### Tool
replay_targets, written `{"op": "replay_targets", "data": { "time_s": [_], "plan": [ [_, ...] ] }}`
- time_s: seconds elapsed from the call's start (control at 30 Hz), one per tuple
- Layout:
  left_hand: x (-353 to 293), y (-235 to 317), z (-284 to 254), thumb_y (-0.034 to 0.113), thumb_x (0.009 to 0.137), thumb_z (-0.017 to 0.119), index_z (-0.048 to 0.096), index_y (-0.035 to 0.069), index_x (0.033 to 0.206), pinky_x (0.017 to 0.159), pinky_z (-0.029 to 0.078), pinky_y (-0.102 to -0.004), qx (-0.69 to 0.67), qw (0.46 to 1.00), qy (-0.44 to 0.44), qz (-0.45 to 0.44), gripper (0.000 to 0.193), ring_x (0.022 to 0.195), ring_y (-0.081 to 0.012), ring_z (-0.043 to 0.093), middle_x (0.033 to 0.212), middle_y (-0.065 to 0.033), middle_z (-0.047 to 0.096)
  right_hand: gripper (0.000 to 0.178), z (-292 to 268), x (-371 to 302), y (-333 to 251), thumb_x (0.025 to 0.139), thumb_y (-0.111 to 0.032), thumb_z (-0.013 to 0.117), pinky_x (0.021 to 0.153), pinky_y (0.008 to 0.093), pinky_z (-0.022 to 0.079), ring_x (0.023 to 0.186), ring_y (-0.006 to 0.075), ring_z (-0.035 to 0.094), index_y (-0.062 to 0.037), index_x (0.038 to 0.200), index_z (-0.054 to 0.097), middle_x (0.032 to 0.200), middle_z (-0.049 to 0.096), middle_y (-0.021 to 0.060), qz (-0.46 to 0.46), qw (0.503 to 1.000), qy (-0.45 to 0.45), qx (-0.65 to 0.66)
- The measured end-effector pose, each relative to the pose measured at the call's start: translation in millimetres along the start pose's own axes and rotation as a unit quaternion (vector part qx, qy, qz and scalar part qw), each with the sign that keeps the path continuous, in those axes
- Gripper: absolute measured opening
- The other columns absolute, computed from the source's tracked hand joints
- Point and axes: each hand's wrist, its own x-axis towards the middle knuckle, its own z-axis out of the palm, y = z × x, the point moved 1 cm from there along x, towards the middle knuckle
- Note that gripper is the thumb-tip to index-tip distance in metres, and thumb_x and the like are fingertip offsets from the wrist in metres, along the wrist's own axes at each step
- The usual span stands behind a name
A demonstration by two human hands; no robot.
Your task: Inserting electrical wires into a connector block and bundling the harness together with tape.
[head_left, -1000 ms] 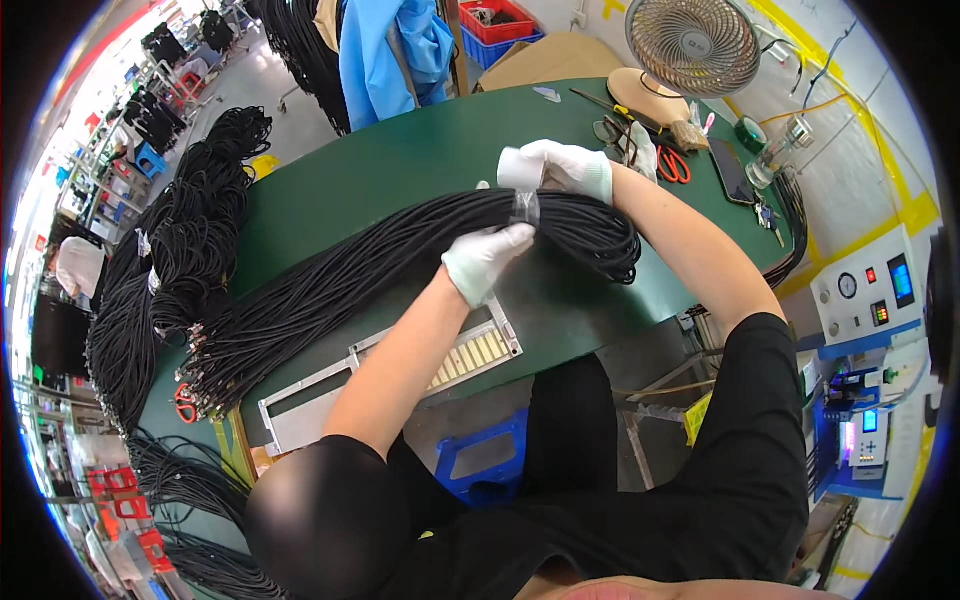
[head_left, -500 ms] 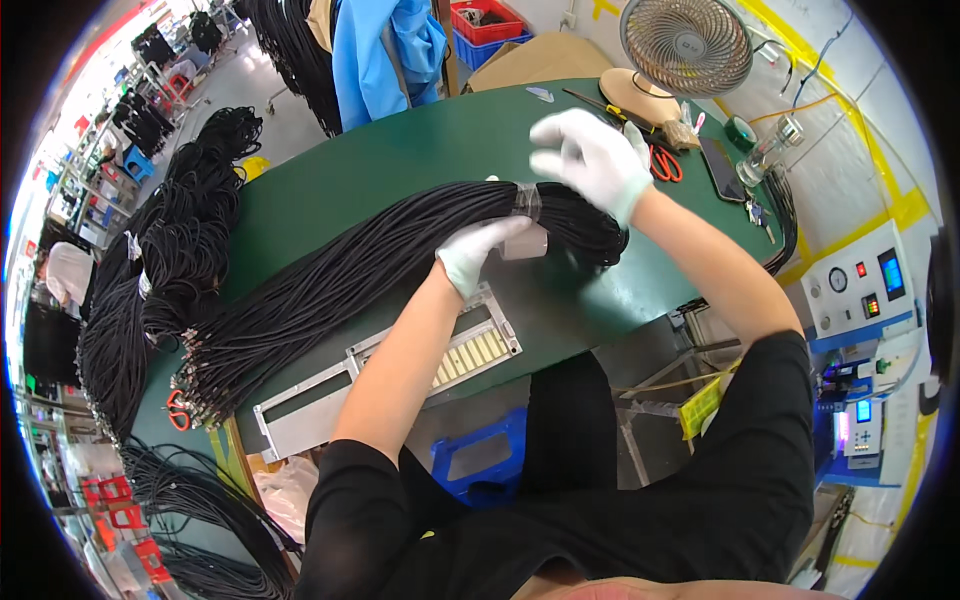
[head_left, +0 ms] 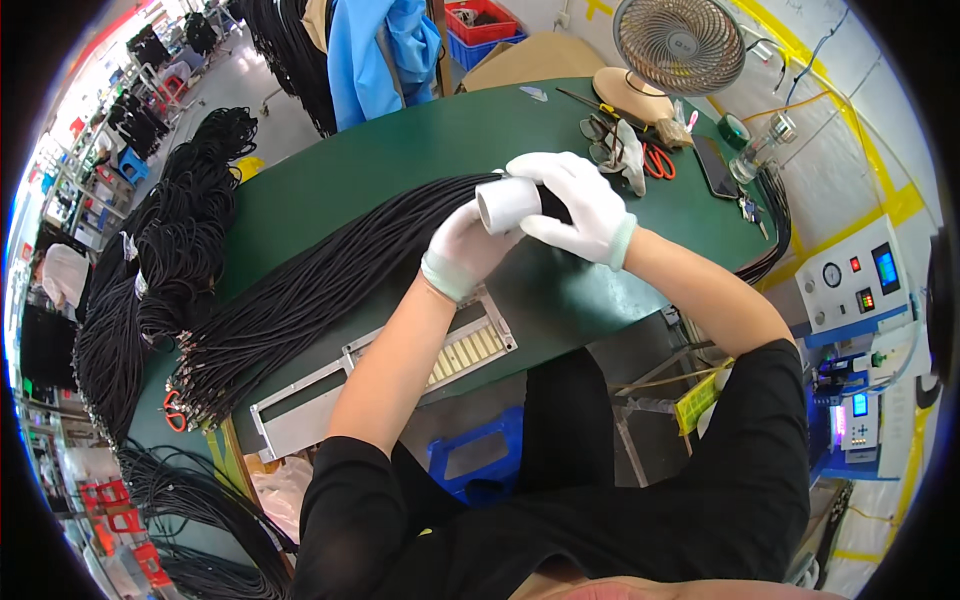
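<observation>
A long bundle of black cables (head_left: pixel 360 235) lies across the green table, with metal-tipped ends spread at its left end. Above its right part I hold a short white roll of wrapping film (head_left: pixel 508 206). My left hand (head_left: pixel 465 245), in a white glove, is closed around the roll from below and left. My right hand (head_left: pixel 580 205), gloved too, grips the roll's right side, thumb below and fingers over the top. Both hands hide the right end of the bundle. Beneath my left forearm lies a metal frame (head_left: pixel 470 350) with a row of pale slots.
Another black cable heap (head_left: pixel 185 240) lies on the left. At the back right are a fan (head_left: pixel 680 45), red-handled scissors (head_left: pixel 658 160), a crumpled glove (head_left: pixel 628 155), a phone (head_left: pixel 716 168) and a glass bottle (head_left: pixel 762 150). A control box (head_left: pixel 855 270) stands at right.
My right hand has come down and left onto the roll. The roll has risen from beside the bundle to above it, with my left hand still holding it.
</observation>
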Motion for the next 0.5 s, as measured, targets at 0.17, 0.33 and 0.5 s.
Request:
{"op": "replay_targets", "data": {
  "time_s": [0.17, 0.33, 0.5],
  "plan": [
    [-0.3, 4.7, 2.9, 0.022, 0.091, 0.047, 0.045, -0.002, 0.134, 0.117, 0.02, -0.0515, -0.157, 0.985, 0.071, -0.011, 0.049, 0.133, -0.0303, 0.038, 0.139, -0.015, 0.047, 0.037, 31.2, 8.4, 18.9, 0.085, -0.03, 0.065, 0.085, 0.0371, 0.05, 0.093, 0.0279, 0.064, -0.0038, 0.11, 0.059, 0.1, 0.064, 0.0157, 0.244, 0.941, 0.003, 0.233],
    [-2.4, 9.6, -6.5, 0.022, 0.09, 0.048, 0.038, -0.006, 0.137, 0.119, 0.013, -0.0539, -0.169, 0.985, 0.028, -0.003, 0.056, 0.135, -0.0327, 0.033, 0.14, -0.02, 0.044, 0.023, 36.9, 44.0, 35.1, 0.092, -0.018, 0.058, 0.085, 0.0388, 0.05, 0.095, 0.0327, 0.061, -0.0089, 0.113, 0.059, 0.106, 0.062, 0.0132, 0.131, 0.977, 0.164, 0.048],
    [-4.8, 7.8, 2.3, 0.007, 0.087, 0.056, 0.046, 0.0, 0.135, 0.117, 0.018, -0.0526, -0.095, 0.992, 0.075, -0.023, 0.049, 0.128, -0.0249, 0.043, 0.134, -0.0092, 0.053, 0.015, 40.4, 69.2, 45.6, 0.093, -0.021, 0.051, 0.078, 0.0437, 0.051, 0.091, 0.0358, 0.064, -0.016, 0.105, 0.059, 0.097, 0.068, 0.0113, 0.183, 0.977, -0.03, -0.108]
  ]
}}
